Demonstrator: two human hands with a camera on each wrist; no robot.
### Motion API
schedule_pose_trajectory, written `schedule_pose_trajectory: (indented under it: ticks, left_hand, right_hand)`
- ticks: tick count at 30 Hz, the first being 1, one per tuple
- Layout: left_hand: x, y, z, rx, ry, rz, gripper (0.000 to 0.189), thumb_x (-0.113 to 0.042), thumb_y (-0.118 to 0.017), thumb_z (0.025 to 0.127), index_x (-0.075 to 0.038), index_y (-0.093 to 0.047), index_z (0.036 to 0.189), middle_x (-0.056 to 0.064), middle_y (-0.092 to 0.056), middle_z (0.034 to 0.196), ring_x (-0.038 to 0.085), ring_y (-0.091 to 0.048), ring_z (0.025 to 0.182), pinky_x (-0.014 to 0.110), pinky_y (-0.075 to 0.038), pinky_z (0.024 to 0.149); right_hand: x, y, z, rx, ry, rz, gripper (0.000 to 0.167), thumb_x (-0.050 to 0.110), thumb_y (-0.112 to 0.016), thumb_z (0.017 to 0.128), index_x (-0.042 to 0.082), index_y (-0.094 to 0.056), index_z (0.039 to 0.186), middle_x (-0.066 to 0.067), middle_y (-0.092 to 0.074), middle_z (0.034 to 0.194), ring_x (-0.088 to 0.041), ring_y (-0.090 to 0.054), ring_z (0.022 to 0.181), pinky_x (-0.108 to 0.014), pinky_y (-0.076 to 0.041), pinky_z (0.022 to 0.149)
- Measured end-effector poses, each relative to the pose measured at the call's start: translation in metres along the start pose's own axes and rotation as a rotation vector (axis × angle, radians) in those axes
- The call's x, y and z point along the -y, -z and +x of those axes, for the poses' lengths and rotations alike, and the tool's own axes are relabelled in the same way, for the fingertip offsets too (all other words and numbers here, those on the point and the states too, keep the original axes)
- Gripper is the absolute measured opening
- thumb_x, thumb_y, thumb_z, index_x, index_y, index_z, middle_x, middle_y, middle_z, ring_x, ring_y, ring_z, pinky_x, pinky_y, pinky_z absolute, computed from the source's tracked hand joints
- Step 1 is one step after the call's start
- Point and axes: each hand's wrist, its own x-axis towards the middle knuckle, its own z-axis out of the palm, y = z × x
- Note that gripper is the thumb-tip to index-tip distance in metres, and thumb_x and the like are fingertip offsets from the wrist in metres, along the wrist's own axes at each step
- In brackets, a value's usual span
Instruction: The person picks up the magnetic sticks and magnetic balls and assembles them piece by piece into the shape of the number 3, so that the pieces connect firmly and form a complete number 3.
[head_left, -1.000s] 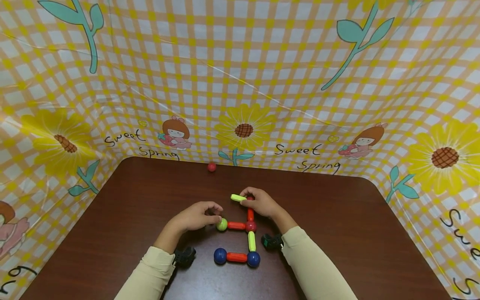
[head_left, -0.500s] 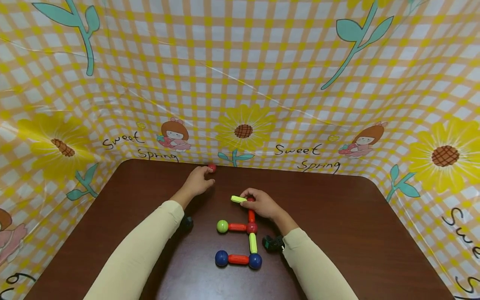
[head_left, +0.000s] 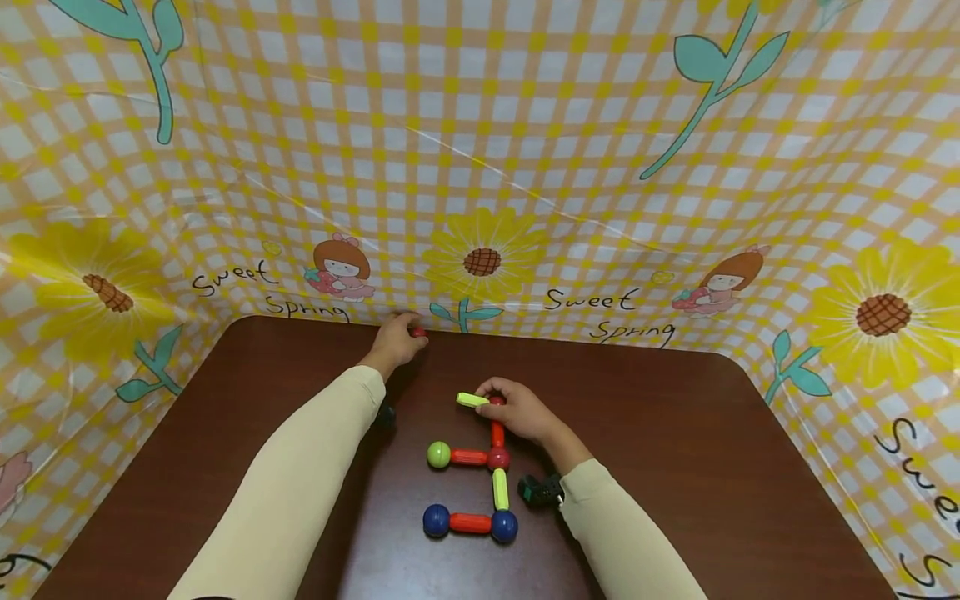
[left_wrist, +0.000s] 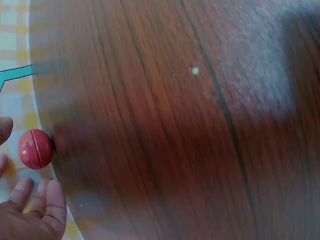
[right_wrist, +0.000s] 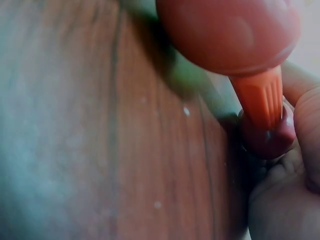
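Note:
At the table's far edge my left hand reaches round a loose red ball. In the left wrist view the fingers lie spread beside the ball, with a gap visible between. My right hand pinches a yellow-green magnetic rod near its right end, by the red ball atop the build. Below that ball runs a red rod to another red ball. From there a red rod leads left to a green ball.
Nearer me, a second yellow-green rod joins the build to a blue ball. A red rod links it to another blue ball. Checked cloth stands up behind the dark wooden table.
My left hand has left the green ball and moved forward to the loose red ball at the back edge. My right hand has stayed at the yellow-green rod.

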Motion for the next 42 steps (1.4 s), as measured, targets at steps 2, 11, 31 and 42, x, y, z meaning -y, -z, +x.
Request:
schedule_pose_trajectory:
  ticks: [2, 11, 31, 42]
  left_hand:
    - [-0.001, -0.001, 0.001, 0.007, -0.009, 0.038, 0.049, -0.018, -0.065, 0.097, -0.007, -0.051, 0.143, 0.02, -0.042, 0.145, 0.036, -0.045, 0.127, 0.045, -0.042, 0.101]
    - [0.001, -0.008, -0.004, -0.017, -0.021, 0.105, 0.038, -0.012, -0.064, 0.097, -0.004, -0.06, 0.134, 0.022, -0.051, 0.139, 0.037, -0.048, 0.128, 0.044, -0.042, 0.103]
    - [0.021, -0.003, -0.049, 0.159, 0.031, -0.305, 0.035, -0.013, -0.073, 0.091, -0.002, -0.058, 0.12, 0.013, -0.057, 0.11, 0.025, -0.057, 0.094, 0.032, -0.051, 0.078]
    - [0.015, -0.021, -0.068, 0.296, -0.006, -0.411, 0.032, -0.009, -0.075, 0.089, -0.004, -0.059, 0.116, 0.011, -0.059, 0.107, 0.022, -0.062, 0.09, 0.033, -0.055, 0.077]
  right_hand:
    - [0.001, 0.001, 0.001, -0.004, 0.0, 0.003, 0.015, 0.014, -0.069, 0.093, 0.013, -0.065, 0.108, -0.001, -0.061, 0.094, -0.018, -0.053, 0.082, -0.032, -0.043, 0.074]
    - [0.002, 0.0, 0.001, 0.001, 0.008, 0.028, 0.016, 0.014, -0.069, 0.093, 0.011, -0.065, 0.108, -0.003, -0.061, 0.095, -0.02, -0.053, 0.083, -0.034, -0.044, 0.075]
    - [-0.001, -0.005, 0.002, -0.005, -0.006, 0.028, 0.015, 0.013, -0.068, 0.093, 0.013, -0.066, 0.108, -0.002, -0.062, 0.094, -0.019, -0.054, 0.082, -0.032, -0.045, 0.075]
    - [-0.004, -0.004, 0.001, -0.023, 0.004, 0.033, 0.014, 0.012, -0.069, 0.093, 0.013, -0.066, 0.106, -0.001, -0.062, 0.094, -0.018, -0.054, 0.083, -0.031, -0.045, 0.075]
